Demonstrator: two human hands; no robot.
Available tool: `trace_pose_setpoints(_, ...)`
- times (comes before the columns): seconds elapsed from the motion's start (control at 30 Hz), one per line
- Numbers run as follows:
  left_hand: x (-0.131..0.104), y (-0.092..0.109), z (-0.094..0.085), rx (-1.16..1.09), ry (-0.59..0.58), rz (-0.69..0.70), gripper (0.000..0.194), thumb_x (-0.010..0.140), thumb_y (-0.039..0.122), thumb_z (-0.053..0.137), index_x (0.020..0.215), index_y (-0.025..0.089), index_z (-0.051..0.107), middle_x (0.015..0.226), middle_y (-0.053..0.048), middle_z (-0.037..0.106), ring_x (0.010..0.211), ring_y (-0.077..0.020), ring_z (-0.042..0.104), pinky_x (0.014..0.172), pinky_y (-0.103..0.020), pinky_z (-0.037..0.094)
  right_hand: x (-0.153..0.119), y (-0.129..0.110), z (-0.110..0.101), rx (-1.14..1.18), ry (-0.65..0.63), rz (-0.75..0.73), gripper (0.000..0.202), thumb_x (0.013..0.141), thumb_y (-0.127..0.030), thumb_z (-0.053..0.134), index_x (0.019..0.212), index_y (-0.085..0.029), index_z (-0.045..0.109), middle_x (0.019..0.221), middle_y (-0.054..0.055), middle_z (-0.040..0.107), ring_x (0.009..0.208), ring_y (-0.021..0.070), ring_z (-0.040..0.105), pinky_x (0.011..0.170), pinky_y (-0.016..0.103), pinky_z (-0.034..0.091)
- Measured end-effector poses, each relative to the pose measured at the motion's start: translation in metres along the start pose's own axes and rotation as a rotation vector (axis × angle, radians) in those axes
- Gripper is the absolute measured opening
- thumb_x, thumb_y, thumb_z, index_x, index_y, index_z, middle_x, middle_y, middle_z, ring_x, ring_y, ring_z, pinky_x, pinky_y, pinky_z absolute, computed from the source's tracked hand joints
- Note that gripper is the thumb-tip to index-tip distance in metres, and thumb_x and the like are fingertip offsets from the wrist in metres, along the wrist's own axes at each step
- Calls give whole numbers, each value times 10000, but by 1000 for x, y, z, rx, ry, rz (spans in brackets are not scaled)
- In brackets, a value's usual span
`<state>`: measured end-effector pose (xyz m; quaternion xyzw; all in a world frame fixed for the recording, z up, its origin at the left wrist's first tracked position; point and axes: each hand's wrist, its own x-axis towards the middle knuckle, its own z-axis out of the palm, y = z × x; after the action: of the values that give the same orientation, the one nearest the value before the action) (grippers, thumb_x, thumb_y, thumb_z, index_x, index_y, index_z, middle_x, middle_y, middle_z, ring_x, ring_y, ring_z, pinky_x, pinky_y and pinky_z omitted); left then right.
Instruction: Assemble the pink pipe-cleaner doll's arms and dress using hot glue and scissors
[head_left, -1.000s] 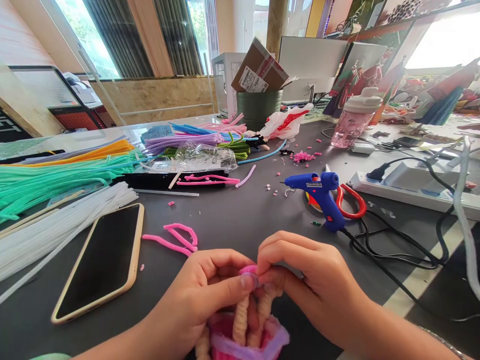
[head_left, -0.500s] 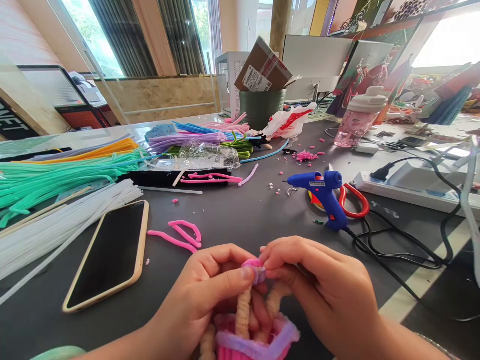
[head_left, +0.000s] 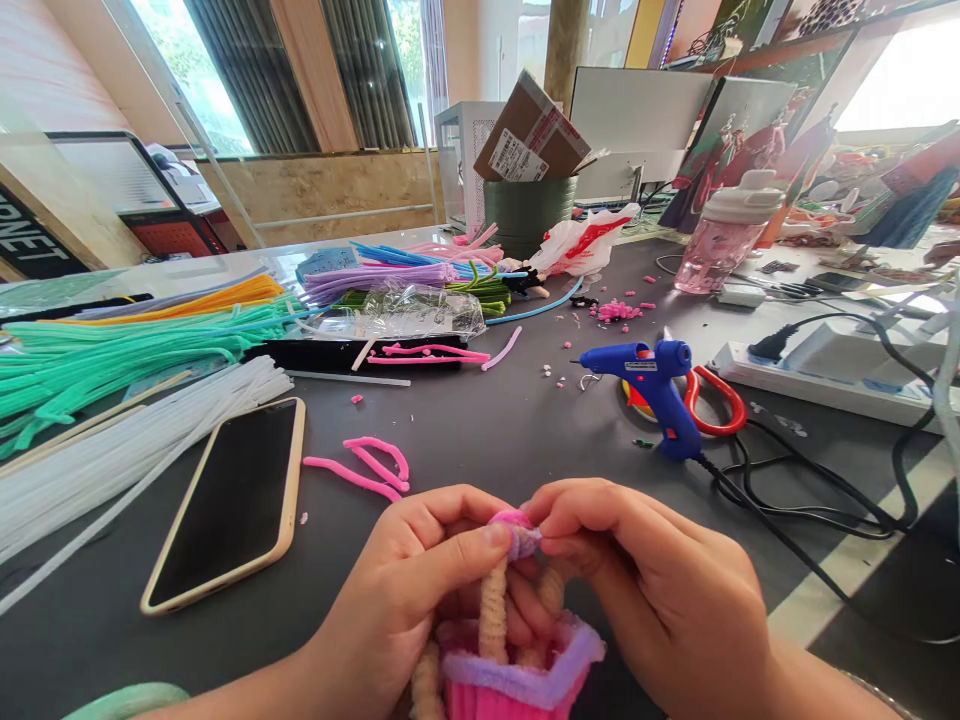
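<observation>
Pinching the L side of a small pink-and-purple tip [head_left: 512, 520] w/ L hand [head_left: 424, 580], its thumb and index fingers [head_left: 487, 545] closing on it. Meeting the tip's R end w/ R hand [head_left: 664, 590], thumb and index fingers [head_left: 564, 508] closing nearly together on the purple edge. Holding this tip btwn both hands, above the near part of the dark worktop [head_left: 450, 430]. Having a fuzzy beige stem [head_left: 493, 610] running down from just under the tip into a pink cup [head_left: 487, 703] w/ purple rim; curling other L fingers behind that stem. Showing another beige piece [head_left: 427, 685] outside the cup, on its L.

Having a phone [head_left: 225, 505] lying flat to the L, dark screen up, and a bent pink stem [head_left: 375, 462] lying btwn phone and L hand. Seeing white stems [head_left: 142, 450] and green stems [head_left: 112, 360] spreading far L, w/ clear plastic wrap [head_left: 420, 315] sitting nr. centre-back. Having a blue glue gun [head_left: 660, 385] lying beyond R hand, nr. a red handle [head_left: 737, 405], w/ white power strip [head_left: 825, 385] and pink bottle [head_left: 724, 240] sitting farther R/back.
</observation>
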<state>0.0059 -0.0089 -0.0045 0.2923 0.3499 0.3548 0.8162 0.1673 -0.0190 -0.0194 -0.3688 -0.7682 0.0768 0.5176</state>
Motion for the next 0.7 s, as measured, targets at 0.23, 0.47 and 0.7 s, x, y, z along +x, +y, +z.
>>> trace_pose_setpoints(0.23,1,1,1,-13,-16,42,117,710,227,727,734,123,680,514,-63,691,424,-102,606,454,-153,488,-10,0,-3,-163,-74,-106,154,883,-69,424,904,-162,545,918,87,733,850,107,702,777,97,515)
trace_pose_setpoints(0.47,1,-2,-3,-33,-42,39,118,712,231,722,744,131,668,499,-61,685,424,-108,608,453,-160,487,-14,3,-8,-131,-151,-263,204,899,-78,371,1010,-93,542,926,146,734,1009,185,656,928,239,471)
trace_pose_setpoints(0.7,-1,-2,-8,54,-31,54,144,735,261,701,747,137,630,535,-57,689,454,-121,613,472,-179,478,-9,6,-2,-236,-120,-277,186,931,-116,406,961,-88,588,896,120,729,887,134,691,900,164,481)
